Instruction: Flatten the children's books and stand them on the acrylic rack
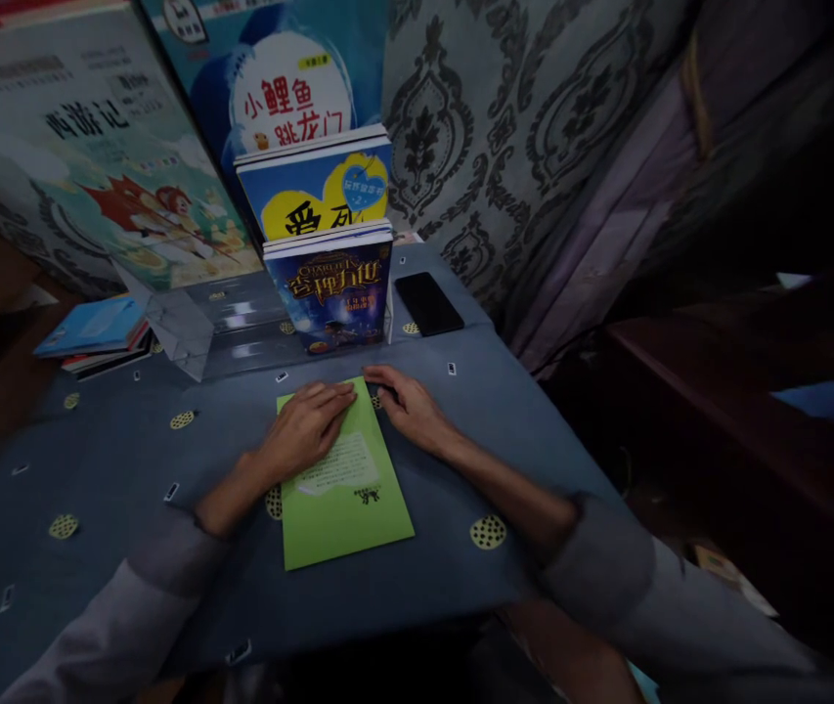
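A thin green book [343,528] lies flat on the blue patterned tablecloth [226,548], with a pale text panel and a small dark print on its cover. Across its upper left part rests my left hand [310,422], fingers stretched out flat on the cover. My right hand [411,406] is at the book's top right corner, its index finger extended along the corner and the other fingers loosely bent over the cloth. Neither hand is wrapped around anything.
Behind the hands, a clear stand [241,328] holds upright books, the front one dark blue [335,303]. A black phone [429,303] lies right of it. Several stacked books [98,328] lie at the left. A patterned curtain [490,117] hangs behind; the table edge runs along the right.
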Demonstrator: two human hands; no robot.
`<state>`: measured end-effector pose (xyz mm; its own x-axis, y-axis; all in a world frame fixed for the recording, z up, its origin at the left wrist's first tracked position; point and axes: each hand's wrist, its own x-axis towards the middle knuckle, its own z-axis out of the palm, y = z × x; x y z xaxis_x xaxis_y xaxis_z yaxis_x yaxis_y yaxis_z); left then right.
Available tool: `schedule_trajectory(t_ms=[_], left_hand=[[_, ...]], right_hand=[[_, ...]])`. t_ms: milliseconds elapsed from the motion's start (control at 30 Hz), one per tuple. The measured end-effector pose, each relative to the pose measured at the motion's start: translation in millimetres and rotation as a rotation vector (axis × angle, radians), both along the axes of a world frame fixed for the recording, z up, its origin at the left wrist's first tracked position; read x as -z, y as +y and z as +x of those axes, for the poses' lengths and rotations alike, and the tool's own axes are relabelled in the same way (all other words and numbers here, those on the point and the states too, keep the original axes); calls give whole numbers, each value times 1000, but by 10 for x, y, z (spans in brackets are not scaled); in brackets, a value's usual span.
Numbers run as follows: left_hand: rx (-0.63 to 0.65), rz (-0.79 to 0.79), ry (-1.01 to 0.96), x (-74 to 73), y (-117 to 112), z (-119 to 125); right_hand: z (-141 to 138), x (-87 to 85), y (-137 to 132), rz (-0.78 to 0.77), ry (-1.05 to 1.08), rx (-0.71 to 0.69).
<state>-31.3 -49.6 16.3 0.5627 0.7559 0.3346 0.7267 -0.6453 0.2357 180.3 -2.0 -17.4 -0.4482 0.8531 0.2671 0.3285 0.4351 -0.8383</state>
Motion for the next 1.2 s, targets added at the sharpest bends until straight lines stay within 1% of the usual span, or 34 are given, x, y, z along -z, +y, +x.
schedule_trajectory(t_ms=[267, 500, 633, 767, 967, 1200], left_hand=[[30, -50, -22, -41, 111, 142], [32, -61, -71, -16, 125, 146], [9, -35, -17, -18, 107, 151], [-1, -8, 44, -25, 101, 159], [3, 4, 68, -13, 106, 146], [47, 22, 65, -18, 96, 132]], right_hand=[[5, 1, -7, 34, 4, 20], [-3, -18, -17, 47, 2, 38], [-4, -52, -27, 63, 14, 16], [5, -72, -37, 110, -64, 9], [18, -92, -36, 178, -188, -13], [11, -99, -68, 224, -183, -6]])
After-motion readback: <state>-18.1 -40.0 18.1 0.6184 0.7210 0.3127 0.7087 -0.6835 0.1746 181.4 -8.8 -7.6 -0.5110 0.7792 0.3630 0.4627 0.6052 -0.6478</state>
